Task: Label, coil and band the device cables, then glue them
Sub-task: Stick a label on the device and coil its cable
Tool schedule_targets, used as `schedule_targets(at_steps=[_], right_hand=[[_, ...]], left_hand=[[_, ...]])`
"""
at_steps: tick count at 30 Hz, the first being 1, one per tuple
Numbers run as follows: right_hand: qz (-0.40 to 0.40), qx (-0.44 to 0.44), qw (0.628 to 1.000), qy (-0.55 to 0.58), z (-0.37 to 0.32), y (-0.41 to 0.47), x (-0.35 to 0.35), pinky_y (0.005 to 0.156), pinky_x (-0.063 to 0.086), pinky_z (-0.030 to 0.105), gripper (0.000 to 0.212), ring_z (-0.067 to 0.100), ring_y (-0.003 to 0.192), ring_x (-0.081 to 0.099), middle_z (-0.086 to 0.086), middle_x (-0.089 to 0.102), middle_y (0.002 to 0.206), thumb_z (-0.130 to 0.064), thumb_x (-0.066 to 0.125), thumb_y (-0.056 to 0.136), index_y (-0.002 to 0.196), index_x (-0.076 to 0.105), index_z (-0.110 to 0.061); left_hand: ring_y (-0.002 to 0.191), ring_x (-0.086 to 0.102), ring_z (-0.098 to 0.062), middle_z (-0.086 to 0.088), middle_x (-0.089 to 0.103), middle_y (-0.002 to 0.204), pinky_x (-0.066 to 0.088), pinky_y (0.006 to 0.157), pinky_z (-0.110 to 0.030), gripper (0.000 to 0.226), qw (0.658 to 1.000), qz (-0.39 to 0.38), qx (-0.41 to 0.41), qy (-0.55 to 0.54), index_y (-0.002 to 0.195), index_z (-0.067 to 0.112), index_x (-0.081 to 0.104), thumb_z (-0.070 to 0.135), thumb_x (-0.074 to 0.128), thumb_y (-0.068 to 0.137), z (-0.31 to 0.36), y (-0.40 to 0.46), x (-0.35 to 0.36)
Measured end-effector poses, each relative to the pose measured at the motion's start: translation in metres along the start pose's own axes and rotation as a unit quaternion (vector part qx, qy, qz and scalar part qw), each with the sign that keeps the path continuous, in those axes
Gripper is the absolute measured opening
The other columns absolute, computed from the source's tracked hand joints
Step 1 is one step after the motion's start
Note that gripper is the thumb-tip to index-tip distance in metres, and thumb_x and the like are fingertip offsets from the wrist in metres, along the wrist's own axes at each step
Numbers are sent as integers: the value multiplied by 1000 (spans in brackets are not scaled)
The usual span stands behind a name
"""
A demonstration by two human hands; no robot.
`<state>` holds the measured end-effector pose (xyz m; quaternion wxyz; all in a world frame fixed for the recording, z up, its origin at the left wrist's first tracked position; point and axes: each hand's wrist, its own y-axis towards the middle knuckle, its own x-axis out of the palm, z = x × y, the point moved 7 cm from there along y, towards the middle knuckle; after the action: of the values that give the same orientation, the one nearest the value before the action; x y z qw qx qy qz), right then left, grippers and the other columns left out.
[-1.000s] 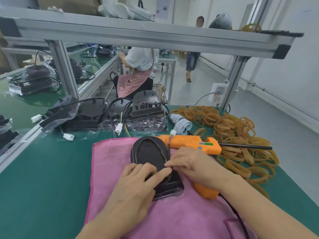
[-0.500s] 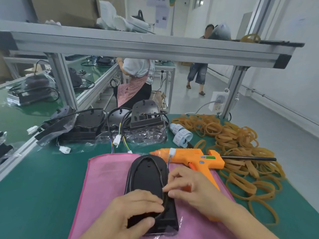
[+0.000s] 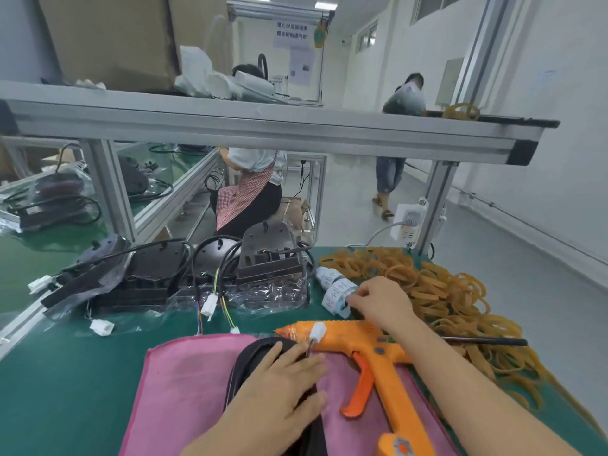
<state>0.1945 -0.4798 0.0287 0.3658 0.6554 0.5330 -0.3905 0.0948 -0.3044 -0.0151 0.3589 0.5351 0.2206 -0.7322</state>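
1. The left hand (image 3: 279, 386) lies flat, fingers spread a little, on top of a black device (image 3: 253, 360). It presses down on the device and grips nothing.
2. The device rests on a pink cloth (image 3: 187, 376) at the near edge of the green bench (image 3: 65, 373). Most of its body is hidden under the hand.
3. A thin cable runs from the device to a white plug (image 3: 317, 331), which lies on the barrel of an orange glue gun (image 3: 368, 353).
4. The glue gun lies on its side, partly on the cloth, nozzle pointing left and handle toward the near edge.
5. The right hand (image 3: 378, 302) reaches over the glue gun toward the middle of the bench. Its fingertips are pinched on a roll of white labels (image 3: 335, 291).
6. A second label roll (image 3: 327, 276) lies just behind the first.
7. A big heap of tan rubber bands (image 3: 454, 297) covers the right side of the bench, just beside the right hand.
8. A thin black rod (image 3: 487, 340) lies across the bands, to the right of the right forearm.
9. More black devices (image 3: 158, 271) with loose cables sit in clear plastic along the far left of the bench.
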Motion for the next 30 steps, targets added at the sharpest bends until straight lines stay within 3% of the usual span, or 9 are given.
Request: schedule_targets(at_steps=[3, 7, 9, 12, 14, 17, 22, 27, 30], right_hand=[[-25, 104, 994, 36, 7, 27, 23, 53, 37, 27, 41, 23, 71, 58, 2, 54, 67, -46, 67, 83, 69, 59, -8], [-19, 190, 968, 166, 14, 41, 42, 64, 45, 32, 41, 25, 78, 59, 7, 59, 80, -41, 77, 76, 86, 59, -6], [-12, 226, 941, 252, 19, 42, 44, 67, 47, 32, 35, 23, 73, 56, 8, 58, 79, -29, 80, 76, 89, 60, -3], [-31, 231, 894, 382, 21, 37, 39, 53, 41, 27, 21, 17, 57, 50, 6, 57, 67, -20, 74, 82, 81, 59, -5], [-45, 219, 856, 466, 23, 30, 30, 50, 43, 24, 13, 15, 56, 57, 6, 67, 69, -15, 65, 90, 86, 65, -3], [-69, 194, 830, 518, 29, 20, 17, 61, 47, 27, 15, 23, 76, 63, 14, 73, 89, -14, 56, 95, 103, 64, -4], [-89, 125, 849, 505, 23, 8, 5, 59, 47, 25, 19, 21, 74, 61, 14, 70, 89, -13, 59, 95, 109, 66, -4], [-97, 59, 870, 481, 15, -2, 4, 72, 42, 42, 22, 32, 81, 56, 25, 67, 94, -10, 62, 92, 109, 67, 1], [-74, 31, 880, 467, 16, -4, 1, 85, 52, 41, 44, 31, 92, 67, 15, 72, 101, -4, 72, 81, 119, 55, -18]], left_hand=[[132, -22, 16, 42, 7, 142, -24, 102, -8, 45, 999, -25, 4, -21, 143, 44, 35, 52, 36, 99, -2, 2, 1], [140, 6, 14, 43, 21, 133, 1, 118, -18, 39, 993, 14, 22, -118, 133, 43, 54, 47, 52, 94, 3, 2, -14], [129, 31, 21, 35, 46, 129, 19, 112, -12, 29, 965, 89, 18, -247, 115, 36, 70, 35, 63, 87, 1, -2, -35], [107, 59, 4, 21, 69, 104, 41, 100, -19, 20, 907, 176, -51, -379, 94, 27, 76, 10, 68, 88, -18, 0, -56], [97, 64, -3, 17, 72, 98, 46, 92, -21, 23, 881, 213, -101, -411, 90, 27, 76, 7, 66, 89, -30, 9, -65], [94, 65, 1, 15, 74, 96, 47, 84, -11, 25, 864, 210, -123, -441, 94, 29, 73, 7, 63, 90, -32, 35, -73], [101, 61, -5, 5, 67, 110, 46, 86, -20, 31, 874, 160, -148, -435, 115, 24, 61, 11, 68, 87, -22, 92, -59], [84, 66, -19, -8, 71, 87, 51, 78, -32, 53, 875, 149, -194, -417, 125, 13, 55, -1, 74, 78, -23, 121, -40], [72, 61, -16, -4, 65, 70, 53, 75, -31, 54, 844, 204, -196, -455, 121, 14, 58, -13, 69, 75, -33, 119, -43]])
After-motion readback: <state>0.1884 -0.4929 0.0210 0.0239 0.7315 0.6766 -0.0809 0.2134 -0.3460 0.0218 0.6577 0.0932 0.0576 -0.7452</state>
